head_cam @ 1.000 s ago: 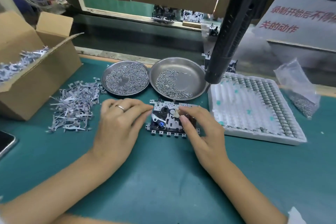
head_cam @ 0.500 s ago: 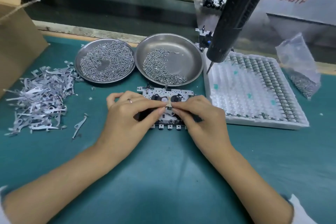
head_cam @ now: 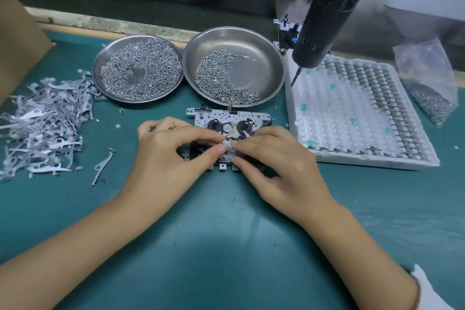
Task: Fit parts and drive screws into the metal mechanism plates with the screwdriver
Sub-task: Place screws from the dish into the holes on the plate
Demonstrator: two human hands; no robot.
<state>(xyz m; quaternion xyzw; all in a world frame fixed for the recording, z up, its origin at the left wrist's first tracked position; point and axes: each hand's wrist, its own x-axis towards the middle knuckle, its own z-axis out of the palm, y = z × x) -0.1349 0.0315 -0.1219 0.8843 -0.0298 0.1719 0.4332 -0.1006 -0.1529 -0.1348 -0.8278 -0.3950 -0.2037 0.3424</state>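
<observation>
Since the earlier frame our hands barely shifted on the plate (head_cam: 227, 118), which lay on the desk (head_cam: 226, 234) below the dishes. Our left hand (head_cam: 173, 158) and right hand (head_cam: 274, 158) each pinched, in a narrow grip, a small part (head_cam: 227, 144) over it. Above hung the screwdriver (head_cam: 327, 12).

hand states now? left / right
Left hand: pinching a small metal part on the mechanism plate.
Right hand: pinching the same part.
</observation>
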